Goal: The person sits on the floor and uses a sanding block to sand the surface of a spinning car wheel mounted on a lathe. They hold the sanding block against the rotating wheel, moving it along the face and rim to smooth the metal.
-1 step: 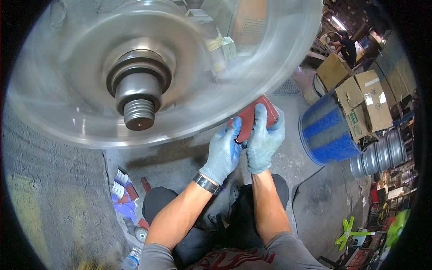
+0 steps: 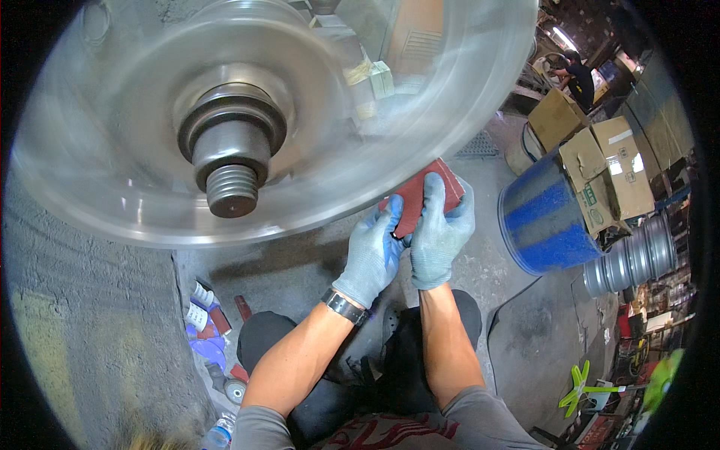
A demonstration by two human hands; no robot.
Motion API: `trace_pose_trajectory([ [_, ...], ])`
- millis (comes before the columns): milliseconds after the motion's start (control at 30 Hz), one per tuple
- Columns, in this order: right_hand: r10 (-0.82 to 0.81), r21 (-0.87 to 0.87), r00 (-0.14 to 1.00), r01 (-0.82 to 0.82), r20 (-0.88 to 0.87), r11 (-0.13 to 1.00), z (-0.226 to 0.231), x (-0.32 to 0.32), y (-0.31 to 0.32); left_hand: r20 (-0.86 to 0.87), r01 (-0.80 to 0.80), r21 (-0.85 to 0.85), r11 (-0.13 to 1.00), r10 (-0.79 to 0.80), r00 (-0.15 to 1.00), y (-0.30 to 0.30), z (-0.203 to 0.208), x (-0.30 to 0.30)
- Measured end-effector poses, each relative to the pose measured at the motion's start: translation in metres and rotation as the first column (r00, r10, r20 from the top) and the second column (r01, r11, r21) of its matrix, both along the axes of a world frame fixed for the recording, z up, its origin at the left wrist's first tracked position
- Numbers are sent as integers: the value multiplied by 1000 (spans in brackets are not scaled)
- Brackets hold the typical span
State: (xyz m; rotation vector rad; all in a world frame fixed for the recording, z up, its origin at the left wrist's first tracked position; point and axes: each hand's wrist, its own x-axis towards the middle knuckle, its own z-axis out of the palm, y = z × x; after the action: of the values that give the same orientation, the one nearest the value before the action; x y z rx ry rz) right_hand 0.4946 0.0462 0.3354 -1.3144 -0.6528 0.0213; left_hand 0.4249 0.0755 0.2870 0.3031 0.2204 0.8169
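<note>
Both of my gloved hands grip a folded reddish-brown sheet of sandpaper (image 2: pixel 411 204) at the lower right edge of a large metal wheel (image 2: pixel 225 234). The wheel is blurred by spinning, and a threaded shaft (image 2: pixel 232 187) sticks out at its hub. On the near left side of the sheet, my left hand (image 2: pixel 373 247) has its thumb pressed on the paper. My right hand (image 2: pixel 444 232) holds the right side, thumb lying up along the face. The sheet's upper edge meets the rim's outline; whether it touches cannot be made out. Fingers beneath the sheet are hidden.
A blue drum (image 2: pixel 544 217) stands at right, with cardboard boxes (image 2: pixel 626 169) on it and stacked metal rims (image 2: pixel 634 255) beside it. Sandpaper pieces and purple items (image 2: pixel 208 330) lie at lower left, near a bottle (image 2: pixel 219 433). Another person (image 2: pixel 579 79) is far right.
</note>
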Motion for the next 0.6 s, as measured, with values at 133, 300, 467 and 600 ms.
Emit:
trace_pose_trajectory([
  [133, 15, 6, 1000, -15, 9, 1000, -3, 0, 1, 11, 2, -4, 1000, -2, 1000, 0, 0, 1],
  [300, 4, -14, 1000, -4, 13, 1000, -1, -4, 3, -25, -3, 33, 999, 4, 1000, 1, 2, -4],
  [467, 8, -10, 1000, -8, 20, 1000, -1, -6, 4, -50, -3, 103, 995, 8, 999, 2, 2, -6],
  [600, 18, 9, 1000, -18, 8, 1000, -2, -8, 5, -36, -35, 119, 992, 40, 999, 3, 0, -5],
])
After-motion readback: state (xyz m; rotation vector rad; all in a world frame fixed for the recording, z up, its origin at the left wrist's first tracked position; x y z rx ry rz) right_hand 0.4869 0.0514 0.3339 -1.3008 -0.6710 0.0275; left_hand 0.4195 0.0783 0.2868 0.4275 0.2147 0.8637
